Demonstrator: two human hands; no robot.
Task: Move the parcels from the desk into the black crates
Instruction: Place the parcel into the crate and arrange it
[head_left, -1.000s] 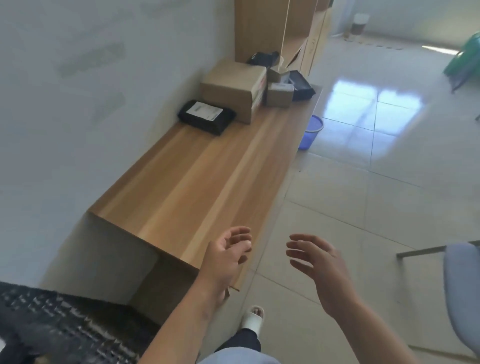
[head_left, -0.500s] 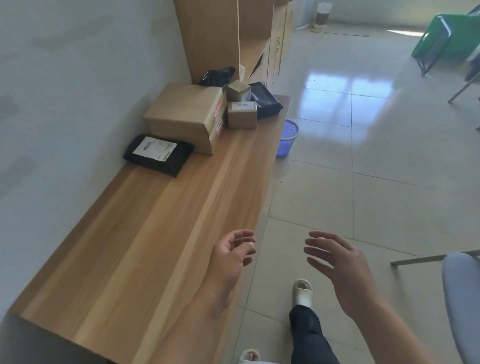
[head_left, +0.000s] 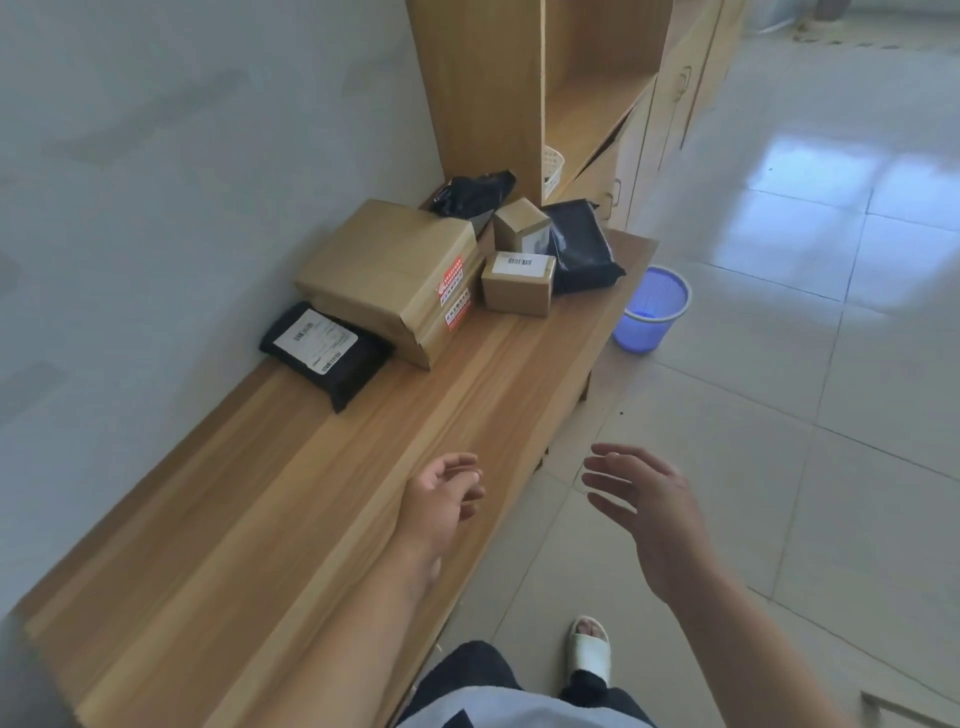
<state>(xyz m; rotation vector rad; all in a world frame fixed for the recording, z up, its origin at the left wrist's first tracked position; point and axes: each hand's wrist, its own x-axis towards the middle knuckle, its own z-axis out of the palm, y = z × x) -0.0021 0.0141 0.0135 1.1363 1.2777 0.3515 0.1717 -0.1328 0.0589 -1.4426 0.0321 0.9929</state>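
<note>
Parcels on the wooden desk (head_left: 322, 509) number six, all grouped at its far end against the shelf unit (head_left: 483, 88). Landmark: the large box (head_left: 387, 273), brown cardboard, rectangular, bearing two red stickers and one white one on its near side; the print is too small to read. Just left of the large box lies a flat black poly bag (head_left: 324, 353) with a white barcode label, text illegible. Right of it stand two small cardboard cubes: the near cube (head_left: 517, 283) carries a white barcode label on top, the far cube (head_left: 521, 224) sits behind it. A second black bag (head_left: 582, 249) lies right of the cubes; a third, crumpled (head_left: 475, 192), lies behind the large box. Left hand (head_left: 441, 501) hovers loosely curled, holding nothing. Right hand (head_left: 647, 512) is spread, empty, over floor tiles.
</note>
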